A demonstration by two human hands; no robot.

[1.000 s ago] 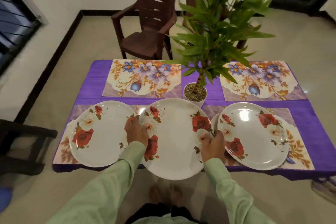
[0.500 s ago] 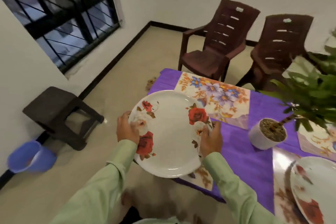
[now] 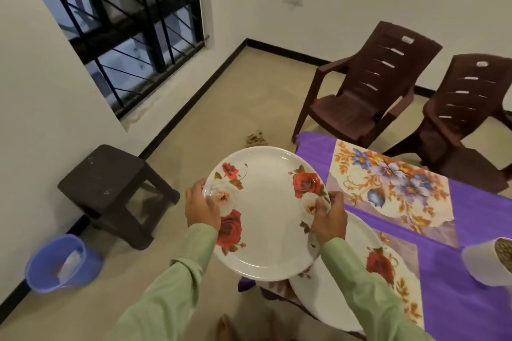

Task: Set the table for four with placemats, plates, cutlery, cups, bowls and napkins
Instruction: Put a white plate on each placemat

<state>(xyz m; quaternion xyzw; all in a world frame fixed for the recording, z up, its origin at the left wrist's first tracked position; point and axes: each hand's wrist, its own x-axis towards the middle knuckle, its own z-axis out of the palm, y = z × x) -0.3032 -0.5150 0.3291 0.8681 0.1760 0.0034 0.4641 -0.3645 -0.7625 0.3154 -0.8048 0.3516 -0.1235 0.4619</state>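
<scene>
I hold a white plate with red roses in the air beside the table's left end. My left hand grips its left rim and my right hand grips its right rim. Below it another rose plate lies on a floral placemat, partly hidden by my right sleeve. A bare floral placemat with blue and purple flowers lies on the purple tablecloth at the far left place.
Two brown plastic chairs stand behind the table. A dark stool and a blue bucket sit by the wall on the left. A white plant pot stands on the cloth at the right edge.
I have lifted the plate off the table's middle and turned left with it. The view now shows the table's left end, the window, stool and bucket.
</scene>
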